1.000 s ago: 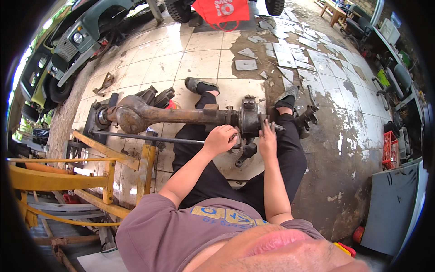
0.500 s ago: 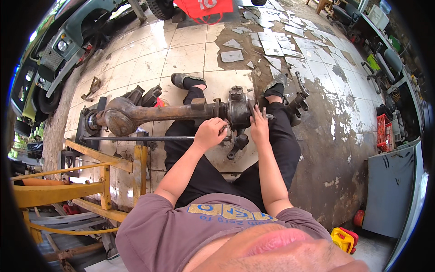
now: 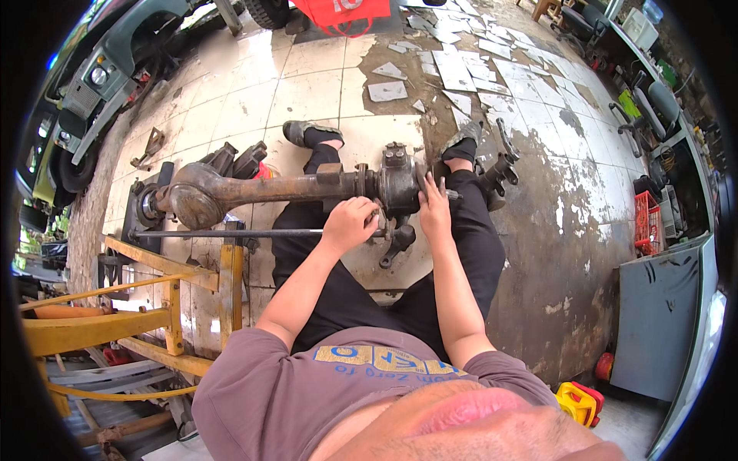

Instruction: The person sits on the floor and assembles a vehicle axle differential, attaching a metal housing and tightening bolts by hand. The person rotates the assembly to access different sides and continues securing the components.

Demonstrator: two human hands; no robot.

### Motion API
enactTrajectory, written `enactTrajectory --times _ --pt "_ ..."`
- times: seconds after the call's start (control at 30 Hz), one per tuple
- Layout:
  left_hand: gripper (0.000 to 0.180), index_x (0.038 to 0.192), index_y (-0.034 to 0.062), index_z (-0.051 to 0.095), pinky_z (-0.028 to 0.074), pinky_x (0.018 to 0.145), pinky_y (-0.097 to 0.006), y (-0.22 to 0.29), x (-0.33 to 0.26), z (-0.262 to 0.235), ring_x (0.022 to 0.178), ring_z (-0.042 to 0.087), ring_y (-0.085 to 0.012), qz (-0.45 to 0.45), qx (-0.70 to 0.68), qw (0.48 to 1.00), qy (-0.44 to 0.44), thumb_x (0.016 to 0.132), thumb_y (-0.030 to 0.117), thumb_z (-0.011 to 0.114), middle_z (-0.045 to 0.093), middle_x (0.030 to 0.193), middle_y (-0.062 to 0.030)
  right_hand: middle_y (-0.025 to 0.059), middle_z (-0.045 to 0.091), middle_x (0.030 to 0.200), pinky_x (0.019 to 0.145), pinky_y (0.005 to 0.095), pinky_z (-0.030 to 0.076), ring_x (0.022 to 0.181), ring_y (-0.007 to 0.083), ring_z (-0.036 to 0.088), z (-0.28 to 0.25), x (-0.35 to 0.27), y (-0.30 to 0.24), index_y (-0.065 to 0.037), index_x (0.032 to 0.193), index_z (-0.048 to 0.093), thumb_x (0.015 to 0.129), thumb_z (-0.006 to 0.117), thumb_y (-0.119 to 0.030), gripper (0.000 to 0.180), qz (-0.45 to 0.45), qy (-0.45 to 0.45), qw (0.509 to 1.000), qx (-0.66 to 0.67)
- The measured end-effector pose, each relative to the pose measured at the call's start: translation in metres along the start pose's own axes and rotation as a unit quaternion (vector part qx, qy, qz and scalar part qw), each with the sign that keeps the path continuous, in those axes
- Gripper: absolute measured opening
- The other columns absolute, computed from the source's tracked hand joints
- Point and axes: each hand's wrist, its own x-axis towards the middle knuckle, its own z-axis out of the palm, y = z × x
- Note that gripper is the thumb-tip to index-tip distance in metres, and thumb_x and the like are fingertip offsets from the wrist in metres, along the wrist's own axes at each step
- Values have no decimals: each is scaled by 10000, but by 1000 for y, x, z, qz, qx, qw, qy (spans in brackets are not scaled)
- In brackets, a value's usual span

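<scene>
A rusty vehicle axle (image 3: 269,190) lies across the floor in front of me, with its round differential housing (image 3: 194,196) at the left. Its dark steering knuckle (image 3: 398,187) is between my legs. Just below the axle tube, my left hand (image 3: 350,226) is closed, with fingers curled at the knuckle's lower left side; what they grip is hidden. A long thin tie rod (image 3: 284,233) runs leftward from that hand. My right hand (image 3: 435,211) rests with fingers stretched out against the knuckle's right side, by the flange. A dark steering arm (image 3: 397,244) hangs between my hands.
Yellow metal frames (image 3: 173,315) stand close at my left. Broken tiles (image 3: 453,73) litter the floor ahead. More axle parts (image 3: 500,173) lie beyond my right leg. A grey cabinet (image 3: 661,315) and a red crate (image 3: 648,223) are at right; a parked vehicle (image 3: 92,84) is far left.
The whole view has shifted slightly. Both hands stay at the knuckle in nearly the same places, with the right fingers a little closer together. The axle shows no clear movement.
</scene>
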Motion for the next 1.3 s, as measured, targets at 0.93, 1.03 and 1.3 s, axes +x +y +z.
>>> enactTrajectory --times 0.93,1.03,1.3 --pt "194 1079 67 747 570 916 -433 1 11 9 1029 715 -313 22 24 999 -17 915 170 753 741 1083 -98 58 568 1633 1202 612 406 1570 418 410 -5 3 -10 -91 1470 661 1083 610 -259 425 -13 46 998 -38" --pt "192 1083 49 764 584 912 -440 5 6 9 1009 727 -343 12 11 1000 -27 913 137 752 751 1083 -130 71 567 1632 1203 567 407 1561 428 420 -3 -25 -24 -91 1479 654 1079 633 -224 422 13 30 998 -49" --pt "182 1079 40 763 586 897 -437 5 10 9 999 727 -341 15 19 1000 -20 917 120 747 750 1072 -129 28 591 1611 1168 582 445 1546 365 457 1 -15 -11 -117 1436 693 1080 618 -253 388 -36 62 996 -61"
